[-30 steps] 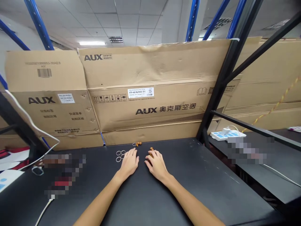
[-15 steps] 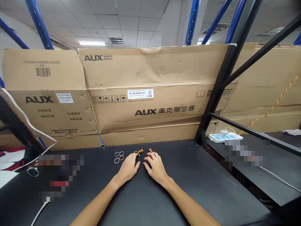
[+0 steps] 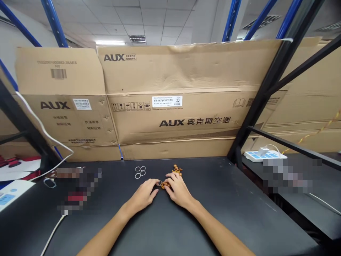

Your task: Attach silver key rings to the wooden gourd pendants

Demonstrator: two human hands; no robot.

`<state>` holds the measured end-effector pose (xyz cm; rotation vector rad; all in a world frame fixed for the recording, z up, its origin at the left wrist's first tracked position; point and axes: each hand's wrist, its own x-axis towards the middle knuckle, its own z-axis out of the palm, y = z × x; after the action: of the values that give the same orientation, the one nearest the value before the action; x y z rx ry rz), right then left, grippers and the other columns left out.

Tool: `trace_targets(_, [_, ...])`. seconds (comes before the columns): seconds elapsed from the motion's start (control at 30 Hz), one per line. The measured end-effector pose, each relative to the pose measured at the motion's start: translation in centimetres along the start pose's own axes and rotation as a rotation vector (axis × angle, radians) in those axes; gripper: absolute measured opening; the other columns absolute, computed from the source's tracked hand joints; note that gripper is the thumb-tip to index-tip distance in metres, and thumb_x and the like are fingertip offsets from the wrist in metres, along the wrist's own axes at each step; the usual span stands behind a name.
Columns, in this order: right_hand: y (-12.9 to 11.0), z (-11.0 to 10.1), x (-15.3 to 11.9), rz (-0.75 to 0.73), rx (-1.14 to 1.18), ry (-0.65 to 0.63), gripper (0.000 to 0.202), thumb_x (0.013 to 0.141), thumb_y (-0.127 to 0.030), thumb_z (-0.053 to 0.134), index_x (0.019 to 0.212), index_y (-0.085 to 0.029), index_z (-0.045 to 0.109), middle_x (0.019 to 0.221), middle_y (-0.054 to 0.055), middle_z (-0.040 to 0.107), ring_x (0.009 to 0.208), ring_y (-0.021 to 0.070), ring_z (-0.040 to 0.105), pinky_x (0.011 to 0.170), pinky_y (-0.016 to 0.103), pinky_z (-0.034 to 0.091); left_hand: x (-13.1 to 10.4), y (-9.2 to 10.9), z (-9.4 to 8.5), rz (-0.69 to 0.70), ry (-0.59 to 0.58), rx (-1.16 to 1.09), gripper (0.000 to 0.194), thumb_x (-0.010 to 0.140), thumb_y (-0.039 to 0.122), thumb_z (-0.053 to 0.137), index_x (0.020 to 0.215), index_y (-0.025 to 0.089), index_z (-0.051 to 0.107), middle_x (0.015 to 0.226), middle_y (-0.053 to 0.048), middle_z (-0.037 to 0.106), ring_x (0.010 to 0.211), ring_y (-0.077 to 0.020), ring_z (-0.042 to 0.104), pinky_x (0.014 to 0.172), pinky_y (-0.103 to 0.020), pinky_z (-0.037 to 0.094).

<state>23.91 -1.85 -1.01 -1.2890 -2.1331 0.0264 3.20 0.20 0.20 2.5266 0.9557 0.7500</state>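
Note:
My left hand [image 3: 145, 193] rests low over the black table, thumb and fingers pinching a metal ring [image 3: 159, 183] at their tips. Just beside that ring is a small brown wooden pendant with a cord [image 3: 163, 185], gripped by my right hand [image 3: 179, 190]; the fingers partly cover it. Ring and pendant are very close, and I cannot tell whether they are joined. Beyond my right fingertips lies a small pile of similar brown beaded pendants [image 3: 177, 169]. Several loose metal rings [image 3: 137, 175] lie flat to the left of the pile.
Large cardboard sheets [image 3: 170, 81] stand along the back edge of the black table [image 3: 149, 231]. A blurred-out object [image 3: 77, 195] and a watch-like item [image 3: 50, 182] lie at left, near a white cable [image 3: 53, 233]. A black metal post [image 3: 262, 96] rises at right, beside a power strip [image 3: 255, 156].
Both hands have come nearer to me and closer together, bringing the ring and a pendant with them. The remaining pendants now show beyond my right hand. The camera view has shifted slightly.

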Motion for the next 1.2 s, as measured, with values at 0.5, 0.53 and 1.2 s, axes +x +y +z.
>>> trace_targets(0.5, [-0.26,-0.13,-0.20,0.001,0.121,0.022,0.011,0.088,-0.022,0.053,0.094,-0.020,0.062,0.111,0.009,0.058,0.108,0.0224,0.050,0.095,0.041,0.042,0.10,0.24,0.08,-0.018,0.045,0.019,0.011,0.093,0.024,0.047,0.094,0.021,0.057,0.088,-0.003,0.059,0.083,-0.0179,0.055,0.078,-0.030,0.047])
trace_targets(0.53, [-0.31,-0.13,-0.20,-0.003,0.127,0.020,0.011,0.087,-0.022,0.054,0.094,-0.020,0.062,0.111,0.008,0.058,0.108,0.0222,0.050,0.095,0.040,0.041,0.10,0.19,0.14,-0.020,0.046,0.024,0.010,0.092,0.026,0.048,0.091,0.021,0.057,0.087,-0.003,0.059,0.082,-0.0180,0.055,0.076,-0.030,0.047])
trace_targets(1.2, [-0.64,-0.26,-0.08,-0.023,0.113,0.014,0.012,0.087,-0.022,0.054,0.096,-0.021,0.063,0.110,0.008,0.059,0.107,0.0224,0.050,0.095,0.041,0.042,0.11,0.14,0.13,0.023,0.066,0.087,0.018,0.092,0.026,0.047,0.081,0.020,0.060,0.100,-0.006,0.055,0.091,-0.0201,0.052,0.085,-0.037,0.045])
